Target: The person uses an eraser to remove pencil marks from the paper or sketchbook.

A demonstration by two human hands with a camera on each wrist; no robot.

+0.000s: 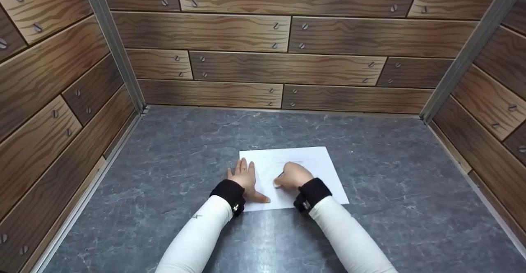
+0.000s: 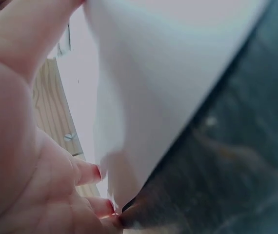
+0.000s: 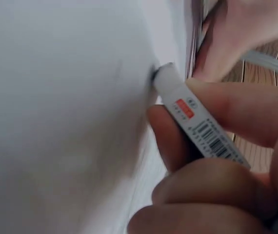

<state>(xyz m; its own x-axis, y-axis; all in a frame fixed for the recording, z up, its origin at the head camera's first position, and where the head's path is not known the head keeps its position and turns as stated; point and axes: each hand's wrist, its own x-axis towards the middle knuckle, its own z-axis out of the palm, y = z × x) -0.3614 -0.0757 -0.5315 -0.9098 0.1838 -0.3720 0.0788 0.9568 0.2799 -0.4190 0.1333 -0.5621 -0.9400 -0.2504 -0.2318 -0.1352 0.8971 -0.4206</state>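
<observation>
Left hand: we find the left hand (image 1: 245, 179) released, fingers spread and thumb held wide, resting across the left edge of the paper; it grasps nothing.
Right hand: we record the right hand (image 1: 294, 176) grasping a white bar (image 3: 197, 114), pinched between the digits near its end, with further fingers curled below.
Bar: we note a printed barcode and a red label patch; its exposed end is at the paper's surface, with a dark spot there.
Paper: we locate the white paper (image 1: 265, 174) flat on the grey marbled surface (image 1: 185, 141), under both hands; faint marks (image 1: 302, 160) show beyond the right hand.
Wrists: we see a black band (image 1: 315, 193) on each, over white sleeves (image 1: 349, 236).
</observation>
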